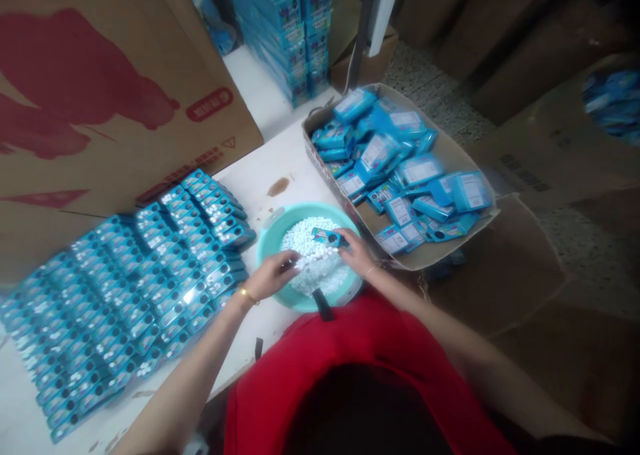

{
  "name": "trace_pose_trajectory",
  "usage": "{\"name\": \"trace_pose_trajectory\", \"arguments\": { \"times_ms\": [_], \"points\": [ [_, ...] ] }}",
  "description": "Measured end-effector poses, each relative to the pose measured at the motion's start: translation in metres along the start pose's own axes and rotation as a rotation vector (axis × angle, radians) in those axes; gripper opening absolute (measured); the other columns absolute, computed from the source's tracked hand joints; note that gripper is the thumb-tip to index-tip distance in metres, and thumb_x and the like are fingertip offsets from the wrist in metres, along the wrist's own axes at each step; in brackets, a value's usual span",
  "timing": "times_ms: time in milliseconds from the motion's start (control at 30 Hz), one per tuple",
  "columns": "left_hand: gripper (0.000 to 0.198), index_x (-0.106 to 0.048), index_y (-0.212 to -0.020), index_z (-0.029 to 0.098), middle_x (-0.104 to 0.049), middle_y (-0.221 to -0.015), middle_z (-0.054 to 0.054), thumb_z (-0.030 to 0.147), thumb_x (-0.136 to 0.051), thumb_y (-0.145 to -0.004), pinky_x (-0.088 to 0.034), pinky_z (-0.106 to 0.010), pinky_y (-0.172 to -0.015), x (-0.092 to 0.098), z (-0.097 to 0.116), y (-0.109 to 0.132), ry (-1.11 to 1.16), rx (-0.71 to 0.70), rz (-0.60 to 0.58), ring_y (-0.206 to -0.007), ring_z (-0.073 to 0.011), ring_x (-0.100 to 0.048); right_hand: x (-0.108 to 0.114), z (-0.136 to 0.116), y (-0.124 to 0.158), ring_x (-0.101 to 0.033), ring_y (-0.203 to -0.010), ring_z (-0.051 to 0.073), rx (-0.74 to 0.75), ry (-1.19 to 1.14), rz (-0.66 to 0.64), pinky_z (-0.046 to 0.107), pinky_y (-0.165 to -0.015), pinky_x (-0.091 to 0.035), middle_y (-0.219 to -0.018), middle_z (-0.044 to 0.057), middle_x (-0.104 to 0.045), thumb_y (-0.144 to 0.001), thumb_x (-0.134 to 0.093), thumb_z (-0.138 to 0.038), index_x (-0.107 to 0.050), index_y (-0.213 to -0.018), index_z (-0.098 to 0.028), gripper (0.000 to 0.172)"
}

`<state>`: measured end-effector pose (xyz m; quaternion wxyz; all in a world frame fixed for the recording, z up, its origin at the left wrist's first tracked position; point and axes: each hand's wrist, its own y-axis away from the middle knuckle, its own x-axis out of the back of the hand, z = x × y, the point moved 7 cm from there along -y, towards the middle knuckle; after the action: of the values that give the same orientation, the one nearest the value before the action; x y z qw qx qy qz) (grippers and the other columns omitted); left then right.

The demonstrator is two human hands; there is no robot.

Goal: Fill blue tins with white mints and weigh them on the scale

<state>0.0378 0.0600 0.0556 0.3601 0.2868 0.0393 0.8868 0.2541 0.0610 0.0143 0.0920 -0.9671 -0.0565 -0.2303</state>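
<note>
My right hand (pixel 356 252) pinches a pack (pixel 326 236); left hand (pixel 274 274) half-curled, grip unclear. Rows (pixel 145 288) look done; box (pixel 367 216) remains.

A small blue box (pixel 325 236), oblong with a dark round spot, lies near level in the right hand's (pixel 357 252) fingertips. Loose white pellets (pixel 321 274) lie heaped beneath it, beside the left hand's (pixel 274 274) fingertips.

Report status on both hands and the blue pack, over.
Right hand holding blue pack over basin. Left hand at white pellets, grip unclear. Black strip across basin's near rim.
</note>
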Motion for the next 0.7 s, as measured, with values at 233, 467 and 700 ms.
{"name": "trace_pose_trajectory", "arguments": {
  "times_ms": [233, 467, 700],
  "points": [
    [0.017, -0.058, -0.098, 0.015, -0.065, -0.091, -0.009, 0.020, -0.043, -0.090, -0.046, -0.030, -0.063, 0.018, 0.069, -0.019, -0.712, 0.139, -0.114, -0.077, -0.0217, -0.064, -0.019, -0.007, 0.006, -0.052, -0.118, 0.024, 0.114, 0.035, -0.071, 0.047, -0.102, -0.044, -0.122, 0.010, -0.058, -0.084, -0.050, -0.011, -0.052, -0.125, -0.023, 0.043],
    [0.030, -0.056, -0.107, 0.017, -0.063, -0.089, -0.009, 0.009, -0.032, -0.090, -0.046, -0.029, -0.059, 0.008, 0.110, -0.018, -0.971, 0.213, -0.173, -0.079, -0.0236, -0.065, -0.022, -0.007, 0.007, -0.053, -0.118, 0.024, 0.117, 0.020, -0.076, 0.046, -0.103, -0.044, -0.121, 0.011, -0.059, -0.086, -0.051, -0.014, -0.051, -0.126, -0.023, 0.041],
    [0.025, -0.049, -0.115, 0.016, -0.060, -0.108, -0.012, 0.024, -0.036, -0.094, -0.047, -0.032, -0.072, 0.026, 0.003, -0.022, -0.715, 0.391, 0.044, -0.091, -0.0237, -0.061, -0.002, 0.002, 0.003, -0.055, -0.114, 0.024, 0.041, 0.025, 0.018, 0.043, -0.099, -0.045, -0.119, 0.011, -0.060, -0.088, -0.053, -0.020, -0.052, -0.123, -0.022, 0.035]
  ]
}}
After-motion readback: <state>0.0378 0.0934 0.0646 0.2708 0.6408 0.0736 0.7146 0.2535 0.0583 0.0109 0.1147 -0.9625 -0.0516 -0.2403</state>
